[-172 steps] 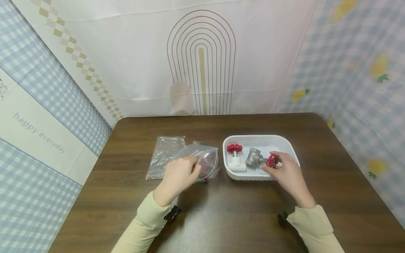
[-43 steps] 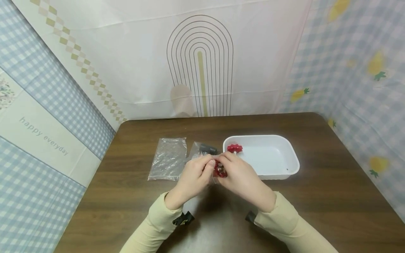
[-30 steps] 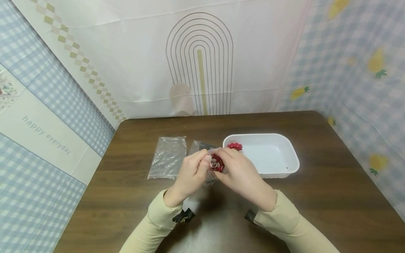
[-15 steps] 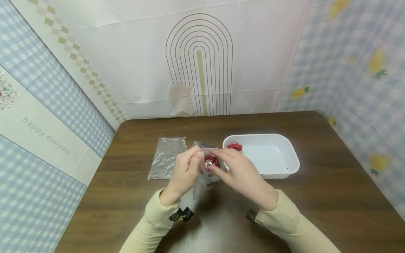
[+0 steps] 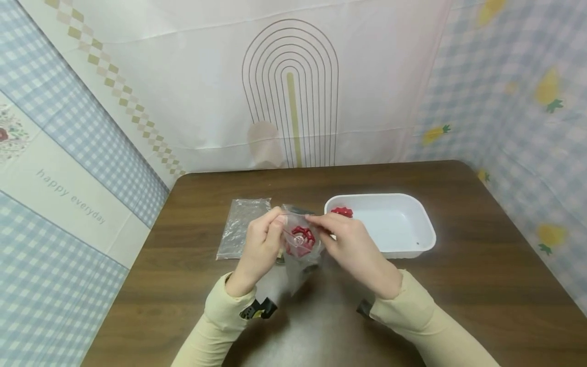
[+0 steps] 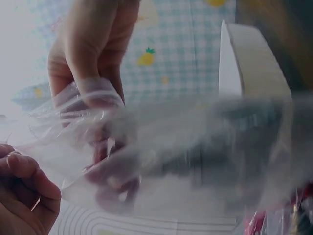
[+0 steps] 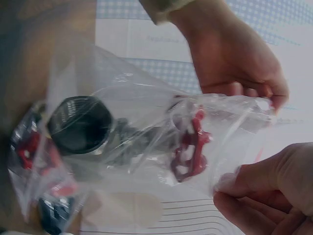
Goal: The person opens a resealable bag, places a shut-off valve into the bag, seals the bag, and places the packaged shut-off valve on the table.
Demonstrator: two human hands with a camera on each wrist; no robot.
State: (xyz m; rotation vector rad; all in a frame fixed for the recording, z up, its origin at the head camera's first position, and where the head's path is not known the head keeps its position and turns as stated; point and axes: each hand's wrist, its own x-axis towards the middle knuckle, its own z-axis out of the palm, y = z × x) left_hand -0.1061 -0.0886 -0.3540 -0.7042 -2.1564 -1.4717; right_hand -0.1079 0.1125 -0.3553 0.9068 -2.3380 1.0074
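At the centre of the head view, the left hand [image 5: 259,250] and right hand [image 5: 353,247] both pinch the top edge of a clear plastic bag [image 5: 300,247], fingers clamped on it; a red-handled metal valve [image 5: 302,237] sits inside, left of the white plastic tray [image 5: 412,224].

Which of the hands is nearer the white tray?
The right hand. It sits beside the tray's left edge, pinching the bag; the left hand pinches the bag's far side, farther from the tray.

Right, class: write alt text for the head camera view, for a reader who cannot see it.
Two hands, left and right, pinch the top of a clear plastic bag holding a red-handled valve above a brown table. A white tray with another red handle sits right; a flat bag lies left.
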